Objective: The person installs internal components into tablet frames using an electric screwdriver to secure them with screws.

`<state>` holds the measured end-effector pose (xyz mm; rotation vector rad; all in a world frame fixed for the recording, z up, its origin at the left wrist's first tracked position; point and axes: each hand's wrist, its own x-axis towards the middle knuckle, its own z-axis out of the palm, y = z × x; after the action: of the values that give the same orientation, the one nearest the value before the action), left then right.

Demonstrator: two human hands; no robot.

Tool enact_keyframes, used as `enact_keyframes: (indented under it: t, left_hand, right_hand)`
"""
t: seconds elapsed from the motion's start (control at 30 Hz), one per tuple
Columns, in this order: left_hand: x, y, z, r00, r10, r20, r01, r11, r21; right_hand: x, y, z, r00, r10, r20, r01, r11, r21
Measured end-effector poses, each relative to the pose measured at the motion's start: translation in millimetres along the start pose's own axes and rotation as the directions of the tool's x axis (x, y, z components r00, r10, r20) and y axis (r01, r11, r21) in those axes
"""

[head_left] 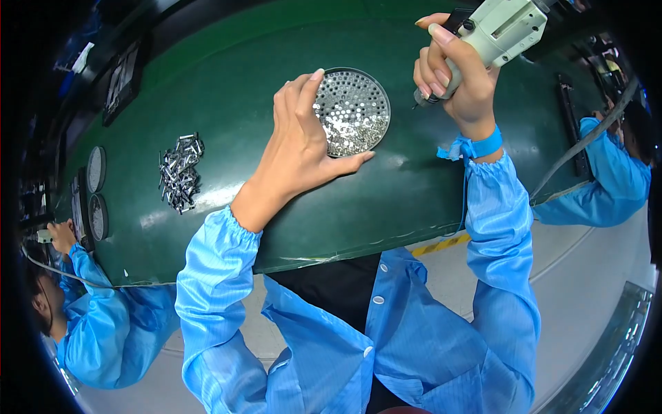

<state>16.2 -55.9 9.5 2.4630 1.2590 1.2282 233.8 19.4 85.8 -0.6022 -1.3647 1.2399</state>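
Observation:
A round dish (355,103) with a plate full of small holes rests on the green table, and many small shiny screws (355,132) lie bunched at its near side. My left hand (301,127) is wrapped round the dish's left rim, thumb at the near edge and fingers at the far one. In my right hand (465,72) is a pale electric screwdriver (500,38), its dark tip pointing down and left, a little to the right of the dish. A blue strap (483,145) with a cord circles my right wrist.
Left of the dish lies a pile of small dark metallic parts (181,172). Two more round dishes (96,169) stand farther left, beside a co-worker in blue (114,331). Another co-worker (600,179) sits at the right, near a grey cable (586,138). The table's near edge (331,260) is close to my body.

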Motion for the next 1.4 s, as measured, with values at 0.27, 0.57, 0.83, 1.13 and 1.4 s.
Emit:
enact_keyframes:
  t: [0.27,0.57,0.83,1.13,1.4]
  left_hand:
    - [0.9,-4.4,-3.2,1.000,0.003,-0.024,-0.003,1.000,0.009]
    - [0.5,-3.3,-1.4,0.999,0.028,-0.041,-0.028,1.000,0.007]
    - [-0.1,1.7,-2.5,0.999,-0.044,-0.023,0.046,0.997,0.055]
    - [-6.6,23.4,-15.1,0.969,-0.244,0.035,0.232,0.952,0.199]
    - [-46.0,47.7,-50.8,0.940,-0.265,0.215,0.224,0.954,0.198]
  right_hand:
    - [0.0,0.4,-1.5,1.000,0.002,-0.002,-0.002,1.000,0.000]
    - [-1.2,1.3,-0.2,1.000,-0.020,0.011,0.021,1.000,-0.020]
    - [-0.7,0.9,-0.7,0.999,-0.031,0.027,0.032,0.999,-0.024]
    - [-0.8,1.1,-2.1,0.999,-0.013,0.032,0.013,1.000,0.000]
    - [-5.9,-8.8,9.1,0.994,0.102,-0.044,-0.097,0.991,0.097]
